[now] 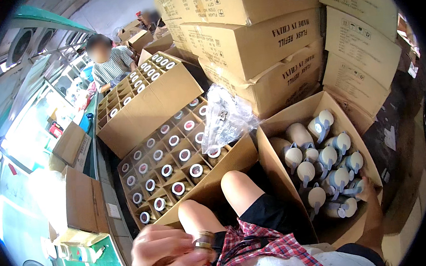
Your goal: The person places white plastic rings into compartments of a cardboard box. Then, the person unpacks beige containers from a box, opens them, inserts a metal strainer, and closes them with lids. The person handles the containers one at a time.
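My left hand (161, 250) is in front of my lap at the lower left, fingers curled and pressed together. At its fingertips shows a small round brown-and-silver piece (204, 241), its kind unclear. At the right, my right hand (368, 190) reaches into an open carton (285, 189) and closes on the grey-blue handle end of a vacuum flask (354, 188); part of its fingers is hidden. Several more flasks with cream lids (338, 177) stand packed around it. Left of my knees, a divided carton (187, 195) holds glass flask refills with white rims (178, 188).
Clear plastic bags (224, 117) lie over the divided carton's far right corner. Behind it stands another divided carton (148, 105) with refills. Tall stacks of closed cartons (261, 42) rise ahead. A green-edged bench (108, 259) runs along the left. Another person (114, 66) is at the far left.
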The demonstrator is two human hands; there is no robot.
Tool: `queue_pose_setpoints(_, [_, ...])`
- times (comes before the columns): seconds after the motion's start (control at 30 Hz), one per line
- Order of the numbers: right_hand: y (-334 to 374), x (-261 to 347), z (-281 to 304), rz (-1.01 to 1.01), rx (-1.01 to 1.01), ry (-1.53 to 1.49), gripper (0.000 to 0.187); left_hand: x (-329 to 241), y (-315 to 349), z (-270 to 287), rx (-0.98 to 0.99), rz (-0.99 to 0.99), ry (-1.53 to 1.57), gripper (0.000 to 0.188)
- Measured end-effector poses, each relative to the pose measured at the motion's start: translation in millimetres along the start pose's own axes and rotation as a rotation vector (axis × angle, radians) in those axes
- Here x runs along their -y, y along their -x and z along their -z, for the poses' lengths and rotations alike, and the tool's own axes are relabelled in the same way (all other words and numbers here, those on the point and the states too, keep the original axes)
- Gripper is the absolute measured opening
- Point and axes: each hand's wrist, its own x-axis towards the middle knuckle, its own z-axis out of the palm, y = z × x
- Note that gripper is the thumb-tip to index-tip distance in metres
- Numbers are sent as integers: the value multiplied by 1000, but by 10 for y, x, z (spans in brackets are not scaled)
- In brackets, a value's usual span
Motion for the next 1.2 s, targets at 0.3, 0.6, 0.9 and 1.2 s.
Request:
queue_pose_setpoints(0.3, [537,667,1788,165,-23,170,90,46,379,340,1255,213,1163,20])
queue_pose_setpoints(0.6, [1539,2442,2912,781,-181,73,83,-205,341,769,1238,-103,1178,25])
queue_pose_setpoints(0.9, [1763,4118,2295,1444,-83,88,82,-376,472,899,1212,-85,1062,14])
queue_pose_setpoints(1.2, [1871,4611,2342,1659,-138,153,77,-514,85,1268,1155,-260,603,12])
